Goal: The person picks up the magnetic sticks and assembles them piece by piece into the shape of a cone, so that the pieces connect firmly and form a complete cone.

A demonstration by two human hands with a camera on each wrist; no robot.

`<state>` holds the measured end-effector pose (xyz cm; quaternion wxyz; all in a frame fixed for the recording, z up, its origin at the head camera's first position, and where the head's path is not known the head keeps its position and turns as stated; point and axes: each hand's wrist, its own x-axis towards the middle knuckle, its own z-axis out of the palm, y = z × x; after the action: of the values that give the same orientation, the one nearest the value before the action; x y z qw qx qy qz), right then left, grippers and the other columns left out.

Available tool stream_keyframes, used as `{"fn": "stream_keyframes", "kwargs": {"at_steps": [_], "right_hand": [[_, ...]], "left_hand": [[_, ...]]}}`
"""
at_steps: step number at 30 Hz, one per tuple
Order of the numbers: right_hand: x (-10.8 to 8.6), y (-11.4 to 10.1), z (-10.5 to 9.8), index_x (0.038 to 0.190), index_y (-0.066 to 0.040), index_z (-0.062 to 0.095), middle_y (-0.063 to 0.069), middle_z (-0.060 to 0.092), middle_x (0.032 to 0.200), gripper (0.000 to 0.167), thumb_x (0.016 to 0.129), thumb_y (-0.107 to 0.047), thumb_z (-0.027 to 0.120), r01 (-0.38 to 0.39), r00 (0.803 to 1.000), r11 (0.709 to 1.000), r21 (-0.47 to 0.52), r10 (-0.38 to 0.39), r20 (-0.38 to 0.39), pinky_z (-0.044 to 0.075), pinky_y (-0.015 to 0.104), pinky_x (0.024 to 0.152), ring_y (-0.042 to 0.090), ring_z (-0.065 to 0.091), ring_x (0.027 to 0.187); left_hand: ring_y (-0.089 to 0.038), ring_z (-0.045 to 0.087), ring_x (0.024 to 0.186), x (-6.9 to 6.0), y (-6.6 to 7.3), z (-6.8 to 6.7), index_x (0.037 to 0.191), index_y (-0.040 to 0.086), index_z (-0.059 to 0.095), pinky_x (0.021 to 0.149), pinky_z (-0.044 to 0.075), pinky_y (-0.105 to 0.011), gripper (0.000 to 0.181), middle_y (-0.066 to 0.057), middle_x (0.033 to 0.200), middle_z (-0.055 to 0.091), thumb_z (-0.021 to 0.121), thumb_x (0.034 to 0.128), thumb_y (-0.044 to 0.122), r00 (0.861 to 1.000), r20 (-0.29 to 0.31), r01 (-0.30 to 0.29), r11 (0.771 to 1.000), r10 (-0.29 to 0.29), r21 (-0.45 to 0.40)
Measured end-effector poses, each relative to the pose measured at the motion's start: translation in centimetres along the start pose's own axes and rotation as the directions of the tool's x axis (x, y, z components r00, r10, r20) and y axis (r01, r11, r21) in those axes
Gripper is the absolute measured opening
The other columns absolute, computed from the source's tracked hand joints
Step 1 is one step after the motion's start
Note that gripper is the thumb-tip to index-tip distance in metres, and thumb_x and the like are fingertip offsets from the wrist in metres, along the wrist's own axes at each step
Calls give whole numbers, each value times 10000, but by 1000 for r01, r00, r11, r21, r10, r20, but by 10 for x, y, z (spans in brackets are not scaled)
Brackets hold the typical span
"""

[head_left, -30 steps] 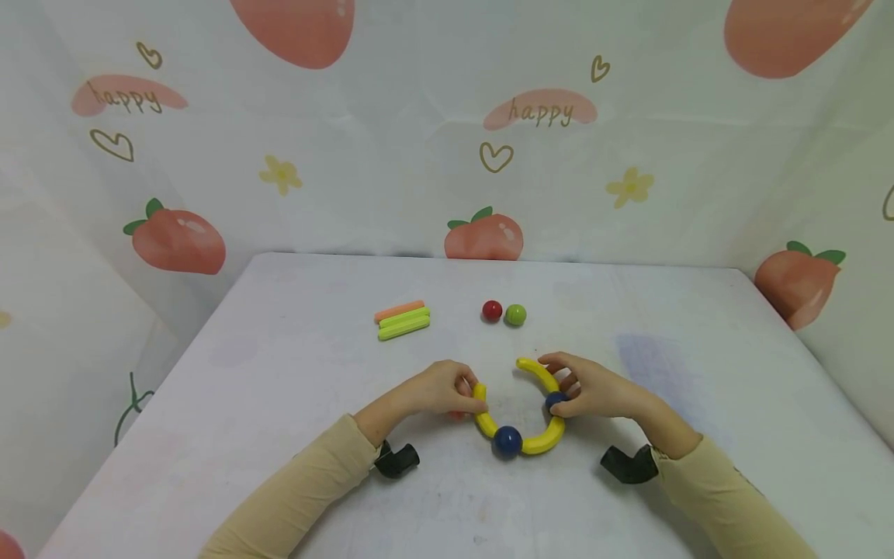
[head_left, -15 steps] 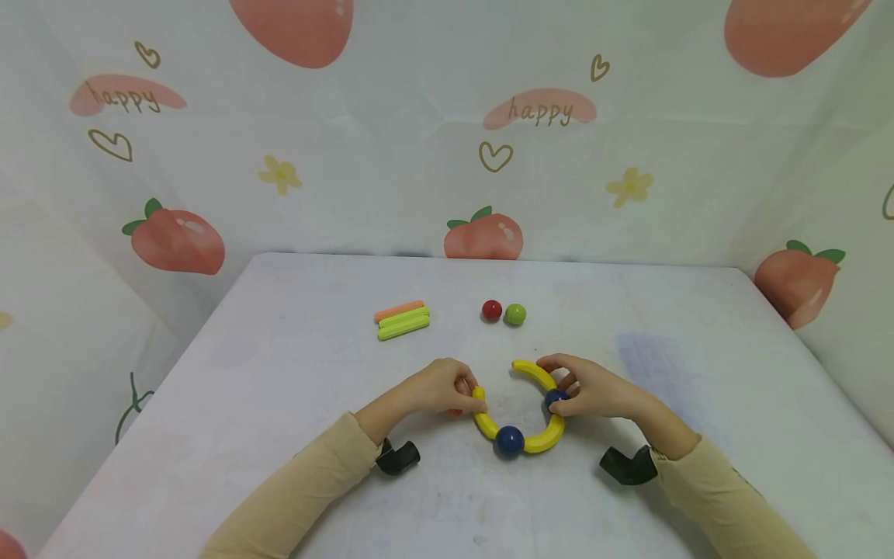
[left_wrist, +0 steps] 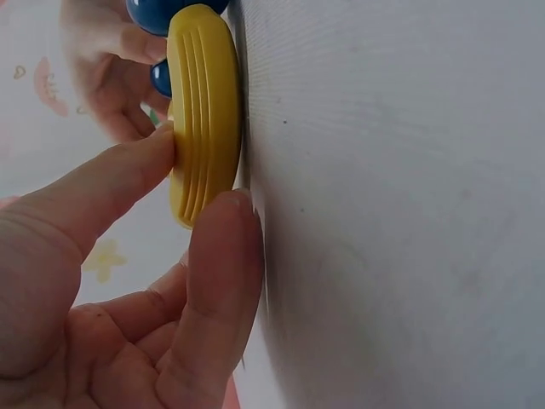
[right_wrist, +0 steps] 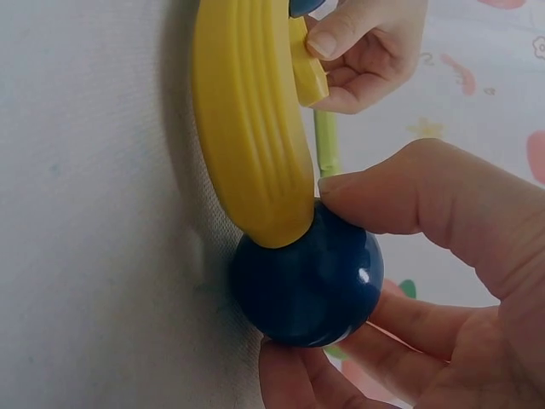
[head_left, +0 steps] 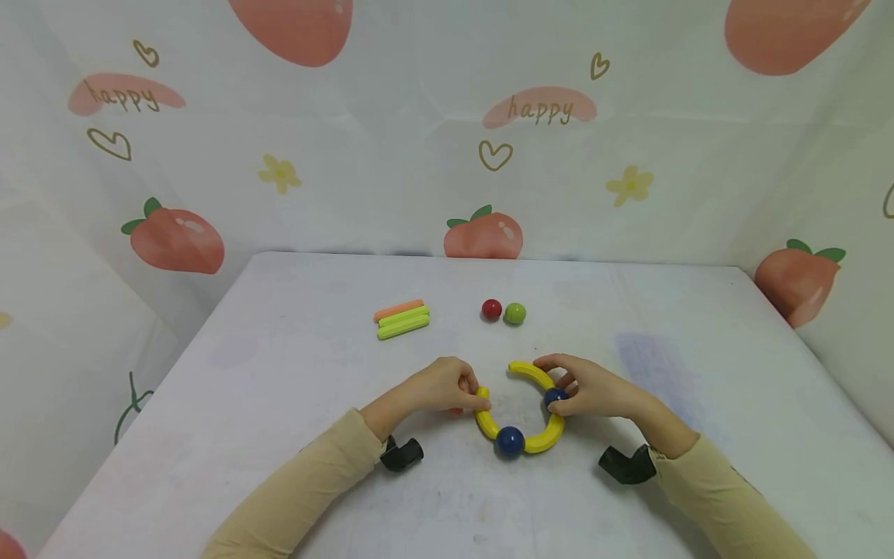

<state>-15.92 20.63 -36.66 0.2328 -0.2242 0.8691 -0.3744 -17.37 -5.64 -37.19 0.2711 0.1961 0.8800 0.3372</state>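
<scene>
Three yellow curved rods and two dark blue balls are joined in an arc on the table. My left hand (head_left: 447,386) pinches the free end of the left yellow rod (head_left: 485,421) between thumb and finger; its ridges show in the left wrist view. That rod meets the front blue ball (head_left: 510,441), followed by the lower right yellow rod (head_left: 548,440). My right hand (head_left: 594,388) holds the right blue ball (right_wrist: 306,281) between thumb and fingers. Beyond that ball, the far yellow rod (head_left: 531,373) curves leftward. A gap separates its tip from the left rod.
Behind the hands, an orange stick (head_left: 399,310) lies beside two yellow-green sticks (head_left: 403,327). A red ball (head_left: 492,310) and a green ball (head_left: 515,314) sit to their right. A patterned cloth (head_left: 391,155) hangs behind the table (head_left: 314,303).
The far yellow rod's tip has swung left, bending the arc further inward. The front blue ball has shifted slightly right. Both hands keep their hold and have barely moved.
</scene>
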Motion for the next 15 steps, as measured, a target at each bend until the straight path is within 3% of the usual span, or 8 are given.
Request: {"fn": "stream_keyframes", "kwargs": {"at_steps": [7,11,15], "right_hand": [[0,0,0,1328,0,429,252,451,1342,598,801,-126,682,7,1000,1000,-5,-7,0,536,309,767,251,575,983],[1,1,1,1332,3,426,251,447,1351,600,805,-127,681,0,1000,1000,-7,0,1,537,324,779,253,571,990],[2,1,1,1333,5,426,252,442,1359,598,808,-130,679,-6,1000,1000,-10,6,3,536,346,793,263,565,1001]], "left_hand": [[-105,536,535,4,3,-11,876,83,638,541,384,-183,282,6,657,560,733,790,335,999,-22,31,999,-30,18],[-117,572,602,15,3,-23,956,75,630,567,420,-187,309,-29,792,595,703,819,343,997,-83,10,1000,-8,24],[-143,578,766,31,1,-33,1048,81,625,655,452,-198,314,-53,937,614,672,850,321,985,-171,-33,999,37,25]]}}
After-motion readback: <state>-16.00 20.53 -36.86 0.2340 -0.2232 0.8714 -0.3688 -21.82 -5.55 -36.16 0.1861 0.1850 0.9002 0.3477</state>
